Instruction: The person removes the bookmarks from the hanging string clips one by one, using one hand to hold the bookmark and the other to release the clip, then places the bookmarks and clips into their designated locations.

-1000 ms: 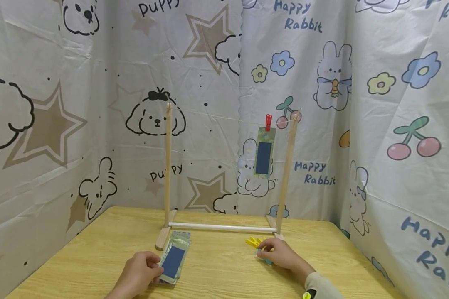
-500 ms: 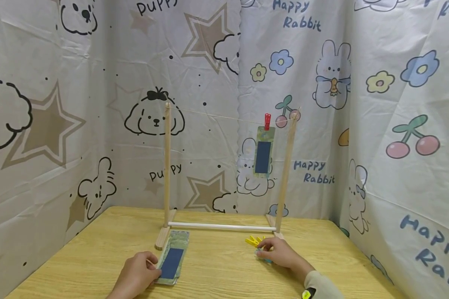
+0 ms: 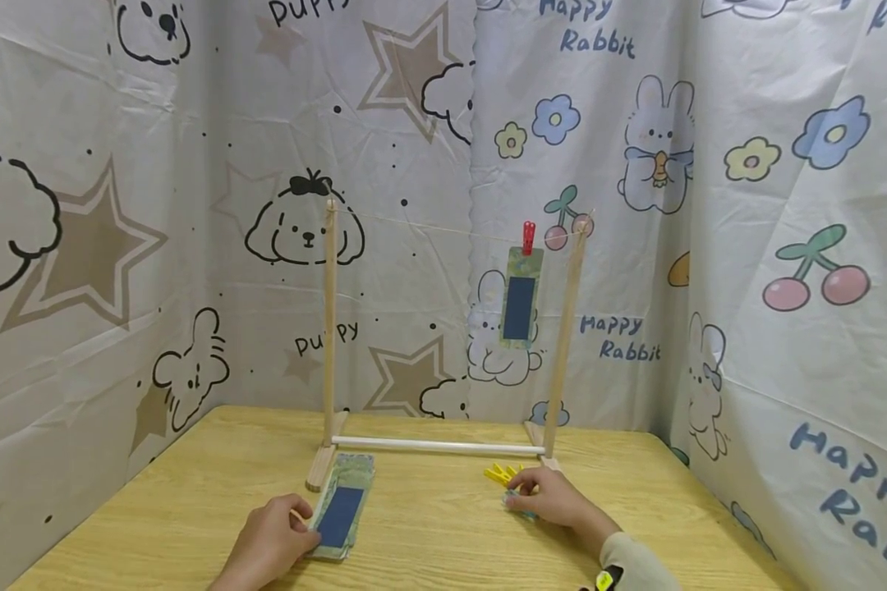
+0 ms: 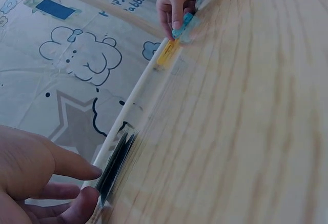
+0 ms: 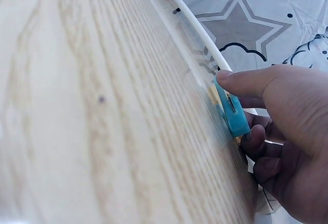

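Note:
In the head view, several long green-patterned cards (image 3: 341, 517) with a dark blue rectangle lie in a loose stack at the front left of the table. My left hand (image 3: 269, 538) pinches the left edge of the upper card between thumb and index finger; the left wrist view shows the stack (image 4: 117, 160) edge-on, its layers slightly apart. On the right, my right hand (image 3: 554, 497) pinches a light blue clothespin (image 5: 233, 108) low over the table, thumb on one end and fingers at the other. Yellow clothespins (image 3: 501, 474) lie just beyond its fingertips.
Behind the hands stands a wooden frame, with a left post (image 3: 330, 328), a right post (image 3: 566, 345) and a white crossbar (image 3: 436, 446). A string (image 3: 421, 223) joins the post tops. A red clothespin (image 3: 528, 237) hangs a similar card (image 3: 520, 308) from it, near the right post.
The upper card has shifted slightly left and lies more in line with the stack, my left hand moving with it. My right hand stays on the blue clothespin.

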Available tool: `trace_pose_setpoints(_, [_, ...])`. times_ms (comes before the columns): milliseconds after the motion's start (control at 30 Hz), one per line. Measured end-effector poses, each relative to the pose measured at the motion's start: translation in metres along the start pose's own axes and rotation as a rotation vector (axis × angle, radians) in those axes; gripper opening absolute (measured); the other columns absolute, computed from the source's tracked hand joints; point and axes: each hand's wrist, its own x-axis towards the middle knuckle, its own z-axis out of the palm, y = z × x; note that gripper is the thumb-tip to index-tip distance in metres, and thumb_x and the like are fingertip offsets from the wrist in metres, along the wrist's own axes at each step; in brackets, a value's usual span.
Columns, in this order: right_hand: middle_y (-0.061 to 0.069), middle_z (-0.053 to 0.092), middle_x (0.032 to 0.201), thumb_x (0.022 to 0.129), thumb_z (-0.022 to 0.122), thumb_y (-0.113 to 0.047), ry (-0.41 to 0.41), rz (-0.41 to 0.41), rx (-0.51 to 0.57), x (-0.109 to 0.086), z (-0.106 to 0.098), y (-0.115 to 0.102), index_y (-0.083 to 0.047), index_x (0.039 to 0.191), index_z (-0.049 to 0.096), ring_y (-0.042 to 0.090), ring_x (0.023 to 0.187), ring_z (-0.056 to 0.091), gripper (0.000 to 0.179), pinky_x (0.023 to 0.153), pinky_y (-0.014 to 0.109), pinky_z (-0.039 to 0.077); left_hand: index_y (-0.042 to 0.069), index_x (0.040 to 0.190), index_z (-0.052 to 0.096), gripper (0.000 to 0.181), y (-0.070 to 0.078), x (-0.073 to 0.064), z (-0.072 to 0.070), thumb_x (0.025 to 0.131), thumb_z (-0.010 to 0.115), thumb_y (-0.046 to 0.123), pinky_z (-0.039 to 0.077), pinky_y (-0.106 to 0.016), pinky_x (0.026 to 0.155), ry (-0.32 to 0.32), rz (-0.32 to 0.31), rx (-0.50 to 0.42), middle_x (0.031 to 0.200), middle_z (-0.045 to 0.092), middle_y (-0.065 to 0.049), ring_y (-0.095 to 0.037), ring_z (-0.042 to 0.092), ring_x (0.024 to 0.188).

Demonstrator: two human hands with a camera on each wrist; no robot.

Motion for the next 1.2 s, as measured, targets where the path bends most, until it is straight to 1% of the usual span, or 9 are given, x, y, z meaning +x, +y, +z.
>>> trace_pose_setpoints(100, [-0.004, 0.061, 0.085, 0.092, 0.081, -0.024, 0.003, -0.002, 0.008, 0.0010, -0.0030, -0.0020, -0.005, 0.109, 0.076, 0.014, 0.074, 0.053, 0.026, 0.063, 0.027, 0.043, 0.005, 0.091, 0.067, 0.027, 0.0016, 0.0016, -0.0012, 0.075, 0.089, 0.009, 0.049, -0.039, 0.065, 0.013, 0.014, 0.007, 0.075, 0.061, 0.002, -0.016, 0.058, 0.070])
trace_pose_setpoints(300, [-0.003, 0.062, 0.086, 0.091, 0.082, -0.025, 0.005, 0.005, -0.019, 0.0034, -0.0046, -0.0056, -0.006, 0.109, 0.076, 0.017, 0.078, 0.053, 0.027, 0.067, 0.030, 0.043, 0.005, 0.092, 0.067, 0.028, 0.0031, 0.0025, -0.0056, 0.076, 0.089, 0.011, 0.050, -0.041, 0.066, -0.013, 0.018, 0.017, 0.077, 0.062, 0.002, -0.017, 0.059, 0.072])
trace_pose_setpoints(400, [-0.003, 0.061, 0.085, 0.091, 0.082, -0.026, 0.003, 0.015, -0.019, 0.0031, -0.0031, -0.0062, -0.006, 0.109, 0.077, 0.018, 0.077, 0.053, 0.027, 0.067, 0.030, 0.043, 0.005, 0.091, 0.067, 0.028, 0.0039, 0.0009, -0.0065, 0.075, 0.089, 0.010, 0.049, -0.040, 0.066, -0.017, 0.017, 0.017, 0.077, 0.061, 0.002, -0.017, 0.058, 0.072])
trace_pose_setpoints(633, [-0.003, 0.061, 0.085, 0.091, 0.082, -0.025, 0.000, 0.020, -0.016, 0.0012, -0.0008, -0.0063, -0.006, 0.109, 0.076, 0.017, 0.075, 0.053, 0.027, 0.064, 0.028, 0.042, 0.005, 0.091, 0.067, 0.029, 0.0040, -0.0014, -0.0049, 0.073, 0.090, 0.009, 0.048, -0.039, 0.066, -0.019, 0.019, 0.019, 0.077, 0.060, 0.002, -0.017, 0.056, 0.072])
trace_pose_setpoints(1000, [-0.003, 0.061, 0.084, 0.090, 0.083, -0.025, 0.005, 0.033, -0.010, -0.0017, 0.0006, -0.0055, -0.006, 0.109, 0.076, 0.017, 0.076, 0.053, 0.027, 0.065, 0.029, 0.043, 0.006, 0.091, 0.067, 0.031, 0.0024, -0.0022, -0.0019, 0.072, 0.091, 0.008, 0.047, -0.038, 0.066, -0.015, 0.028, 0.025, 0.076, 0.059, 0.001, -0.017, 0.055, 0.071])
trace_pose_setpoints(1200, [-0.003, 0.061, 0.085, 0.090, 0.083, -0.025, 0.003, 0.029, -0.018, -0.0013, 0.0011, -0.0048, -0.006, 0.109, 0.077, 0.017, 0.077, 0.053, 0.028, 0.066, 0.029, 0.043, 0.005, 0.092, 0.067, 0.031, 0.0011, -0.0019, -0.0023, 0.073, 0.091, 0.009, 0.048, -0.039, 0.067, -0.036, 0.011, 0.019, 0.078, 0.059, 0.001, -0.017, 0.056, 0.072])
